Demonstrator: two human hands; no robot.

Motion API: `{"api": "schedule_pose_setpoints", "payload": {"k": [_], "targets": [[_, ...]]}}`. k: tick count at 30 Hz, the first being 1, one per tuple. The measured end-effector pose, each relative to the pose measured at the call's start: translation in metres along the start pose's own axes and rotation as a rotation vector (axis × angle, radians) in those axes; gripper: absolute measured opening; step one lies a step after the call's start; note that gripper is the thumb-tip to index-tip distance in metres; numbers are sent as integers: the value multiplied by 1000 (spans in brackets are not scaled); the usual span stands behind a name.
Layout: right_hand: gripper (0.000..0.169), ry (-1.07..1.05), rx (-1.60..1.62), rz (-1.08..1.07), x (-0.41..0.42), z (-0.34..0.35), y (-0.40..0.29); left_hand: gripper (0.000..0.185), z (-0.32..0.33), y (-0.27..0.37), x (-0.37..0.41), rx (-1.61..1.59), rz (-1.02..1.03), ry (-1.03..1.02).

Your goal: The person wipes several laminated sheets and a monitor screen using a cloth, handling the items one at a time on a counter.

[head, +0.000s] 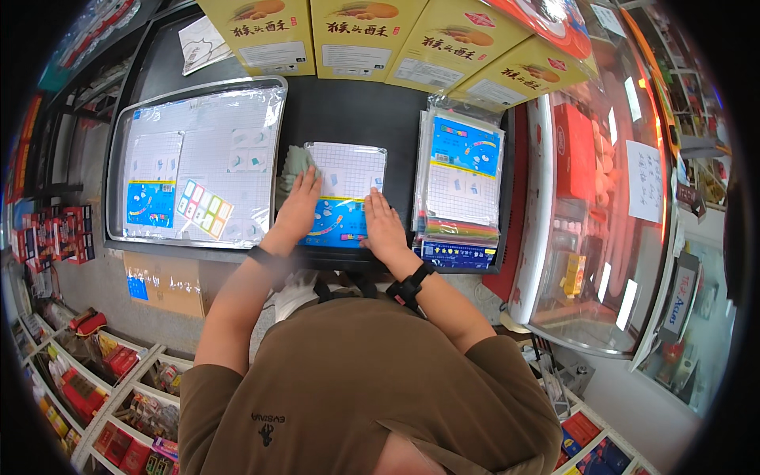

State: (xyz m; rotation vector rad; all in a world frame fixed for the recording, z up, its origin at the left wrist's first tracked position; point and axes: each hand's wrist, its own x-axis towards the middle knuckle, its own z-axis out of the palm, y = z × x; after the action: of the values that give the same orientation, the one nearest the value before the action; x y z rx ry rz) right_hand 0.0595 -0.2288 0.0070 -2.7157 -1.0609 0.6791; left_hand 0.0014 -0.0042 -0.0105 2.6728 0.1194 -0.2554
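Both palms are down on a clear-wrapped pack of grid-printed sheets (349, 172) with a blue printed band, which lies on the black table (356, 113). My left hand (298, 205) rests at the pack's left edge, fingers pointing away from me, beside a crumpled pale green cloth (295, 166) that its fingertips seem to touch. My right hand (385, 225) lies at the right edge, fingers slightly spread. Neither hand is closed around anything. Further left, a large clear-wrapped pack (205, 142) holds grid sheets and a small colourful card (205, 209). A stack of similar packs (463, 178) sits to the right.
Several yellow cardboard boxes (356, 38) stand along the table's far side. A white folded item (203, 44) lies at the back left. Right of the table is a glass display case (594, 237). A brown carton (163, 285) is on the floor, with stocked shelves (119, 386) behind.
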Motion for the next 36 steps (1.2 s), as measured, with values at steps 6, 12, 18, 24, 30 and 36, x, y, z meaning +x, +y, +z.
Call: {"api": "schedule_pose_setpoints", "payload": {"k": [6,12,18,24,30,36], "targets": [[103,17,-7,-14,0,4,3,41,26,27,-37,-35,261,-16],[102,40,-19,-67,-1,3,7,32,43,48,-28,-243,363,-160],[104,41,35,-93,-3,0,9,35,27,-1,-50,-221,213,-94],[97,57,80,-110,-2,2,12,37,6,-6,-55,-101,-130,-110],[51,378,551,76,19,11,44,65,10,0,-49,-220,-313,71],[52,86,1133,515,18,13,51,71,21,-15,-42,-285,-315,81]]}}
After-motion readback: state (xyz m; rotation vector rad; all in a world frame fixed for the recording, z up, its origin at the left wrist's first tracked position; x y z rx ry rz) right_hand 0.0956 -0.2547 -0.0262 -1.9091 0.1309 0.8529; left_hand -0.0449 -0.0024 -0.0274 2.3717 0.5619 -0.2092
